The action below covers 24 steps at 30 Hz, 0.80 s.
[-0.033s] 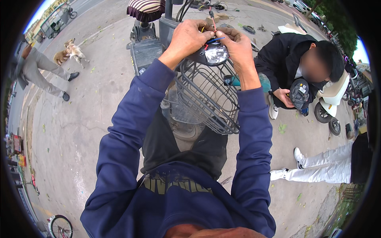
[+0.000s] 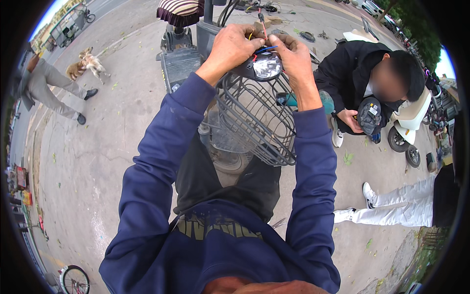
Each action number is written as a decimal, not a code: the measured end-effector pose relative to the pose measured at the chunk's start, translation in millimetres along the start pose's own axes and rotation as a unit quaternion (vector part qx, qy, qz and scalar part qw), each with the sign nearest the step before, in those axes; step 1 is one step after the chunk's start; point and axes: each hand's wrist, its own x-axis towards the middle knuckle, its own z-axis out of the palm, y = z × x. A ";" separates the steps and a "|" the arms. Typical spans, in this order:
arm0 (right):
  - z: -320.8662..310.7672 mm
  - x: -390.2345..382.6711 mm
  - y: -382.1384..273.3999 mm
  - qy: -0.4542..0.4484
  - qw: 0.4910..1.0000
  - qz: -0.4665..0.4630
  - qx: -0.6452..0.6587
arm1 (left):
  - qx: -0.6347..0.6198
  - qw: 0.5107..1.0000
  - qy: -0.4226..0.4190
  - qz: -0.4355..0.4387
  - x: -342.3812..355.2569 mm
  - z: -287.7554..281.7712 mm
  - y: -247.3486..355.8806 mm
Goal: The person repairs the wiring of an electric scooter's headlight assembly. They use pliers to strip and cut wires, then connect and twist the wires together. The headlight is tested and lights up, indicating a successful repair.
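Note:
My left hand (image 2: pixel 236 45) is closed in a pinch on thin coloured wires (image 2: pixel 268 48), red, yellow and blue, just above a round black headlight (image 2: pixel 266 65) with a silvery lens. My right hand (image 2: pixel 293 55) pinches the same bundle from the other side, its thumb beside the blue wire. The exact spot between my fingertips is partly hidden. Below the headlight a black wire basket (image 2: pixel 252 117) hangs on the front of a scooter, whose grey footboard (image 2: pixel 178 66) and striped seat cover (image 2: pixel 178 10) show behind my left hand.
A crouching person (image 2: pixel 352 73) at right holds a dark round object (image 2: pixel 368 116) near white body panels (image 2: pixel 411 112) and loose wheels (image 2: pixel 397 138). White-trousered legs (image 2: pixel 396 215) stand lower right, grey-trousered legs (image 2: pixel 58 83) at left by two dogs (image 2: pixel 90 63). A bicycle wheel (image 2: pixel 74 280) is lower left.

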 end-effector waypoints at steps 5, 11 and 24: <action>-0.9 11.9 7.1 0.013 0.973 -0.051 -0.224 | 0.002 1.000 -0.001 -0.010 1.0 0.0 1.0; -0.2 16.3 12.8 0.000 0.977 -0.048 -0.210 | 0.000 1.000 -0.014 -0.017 2.4 -4.0 6.3; -3.7 6.3 4.7 -0.012 0.977 -0.053 -0.208 | -0.033 0.999 -0.015 0.007 -0.1 -3.9 -0.1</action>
